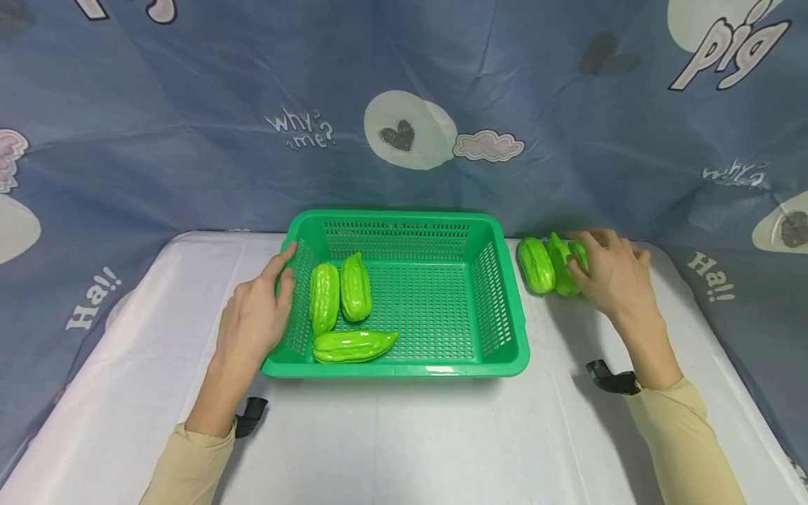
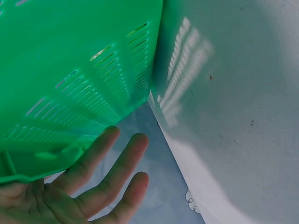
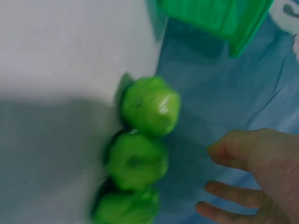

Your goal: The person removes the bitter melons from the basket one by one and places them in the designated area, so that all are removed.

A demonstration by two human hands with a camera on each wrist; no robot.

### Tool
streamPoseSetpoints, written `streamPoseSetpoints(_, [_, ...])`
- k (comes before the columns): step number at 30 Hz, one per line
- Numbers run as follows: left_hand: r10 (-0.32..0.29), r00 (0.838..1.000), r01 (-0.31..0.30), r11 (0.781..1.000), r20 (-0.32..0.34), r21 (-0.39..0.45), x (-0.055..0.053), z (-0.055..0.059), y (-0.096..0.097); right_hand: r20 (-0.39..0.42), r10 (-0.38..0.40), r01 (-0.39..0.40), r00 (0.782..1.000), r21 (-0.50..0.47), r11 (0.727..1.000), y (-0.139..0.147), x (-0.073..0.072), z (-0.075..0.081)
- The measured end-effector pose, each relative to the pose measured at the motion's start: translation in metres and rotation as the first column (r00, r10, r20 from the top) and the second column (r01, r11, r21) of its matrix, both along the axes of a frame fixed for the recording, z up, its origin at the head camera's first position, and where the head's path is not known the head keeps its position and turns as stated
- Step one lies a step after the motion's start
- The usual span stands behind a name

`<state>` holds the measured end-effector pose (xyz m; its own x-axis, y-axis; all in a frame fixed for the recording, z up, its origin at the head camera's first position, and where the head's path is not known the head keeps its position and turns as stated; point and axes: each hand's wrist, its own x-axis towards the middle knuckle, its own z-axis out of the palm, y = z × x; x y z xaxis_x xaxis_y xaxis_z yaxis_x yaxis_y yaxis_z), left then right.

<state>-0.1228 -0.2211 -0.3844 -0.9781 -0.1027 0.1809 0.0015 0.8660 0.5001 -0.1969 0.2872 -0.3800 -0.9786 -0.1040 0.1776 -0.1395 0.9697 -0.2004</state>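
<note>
The green basket (image 1: 404, 369) is placed on the white desk (image 1: 404, 435), approx. in the middle, and 3 gourds are inside it: the left gourd (image 1: 325, 298) and the second gourd (image 1: 356, 287) lie lengthwise side by side near the L wall, and the front gourd (image 1: 355, 346) lies crosswise near the front wall, w/ its tip to the right. The L hand (image 1: 252, 308) is at the L rim of the basket; its fingers are rather straight and spread, touching the basket but not curled round it. On the desk, to the right of the basket, 3 more gourds lie in a row, close together: the near gourd (image 1: 536, 265), the middle gourd (image 1: 560, 263) and the far gourd (image 1: 577, 252), which is partly hidden behind the R hand (image 1: 615, 273). The fingers of this hand are slightly bent, w/ a clear gap btwn thumb and the others; they hold nothing, and the R wrist view shows them apart from the gourds. Behind the desk hangs a blue cloth (image 1: 221, 161) w/ printed words, hearts, etc.
</note>
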Motion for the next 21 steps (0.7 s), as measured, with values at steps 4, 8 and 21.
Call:
streamPoseSetpoints(4, [0.001, 1.0, -0.001, 1.0, -0.001, -0.001, 0.0, 0.0, 0.0, -0.052, 0.046, -0.046, 0.998, -0.002, 0.999, -0.015, 0.009, 0.012])
streamPoseSetpoints(8, [-0.005, 1.0, 0.005, 1.0, -0.011, -0.001, 0.0, -0.001, 0.0, -0.082, 0.103, -0.105, 0.991, -0.017, 0.994, -0.033, 0.019, 0.021])
streamPoseSetpoints(21, [-0.001, 1.0, 0.001, 1.0, -0.017, 0.002, 0.0, -0.001, -0.001, -0.161, 0.409, -0.412, 0.898, 0.02, 0.911, -0.104, 0.048, 0.037])
